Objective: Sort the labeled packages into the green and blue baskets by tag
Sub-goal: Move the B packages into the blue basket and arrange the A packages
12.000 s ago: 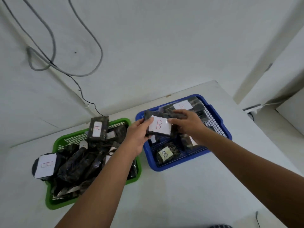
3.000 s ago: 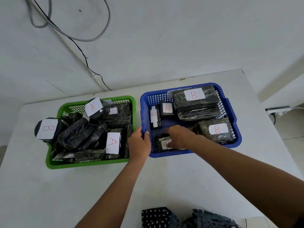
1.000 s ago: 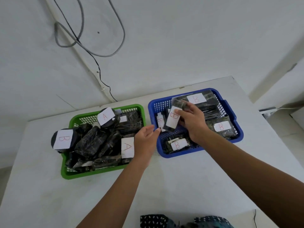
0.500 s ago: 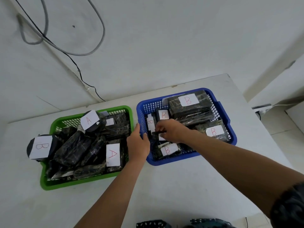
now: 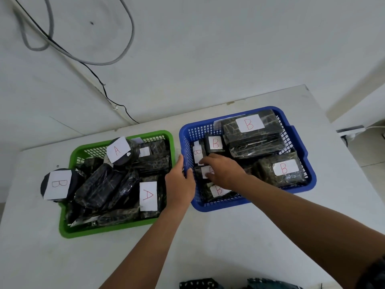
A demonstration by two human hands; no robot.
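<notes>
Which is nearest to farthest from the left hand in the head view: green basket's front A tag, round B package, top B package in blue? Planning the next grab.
From the left hand:
1. Front A tag, just left.
2. Top B package, far right.
3. Round B package, far left.

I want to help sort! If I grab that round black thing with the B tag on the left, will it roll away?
The round B package sits on the green basket rim, so a nudge might tip it off. Its round outline suggests it could roll if set on edge. The wrap looks shiny, so it may be slippery; use both hands.
</notes>
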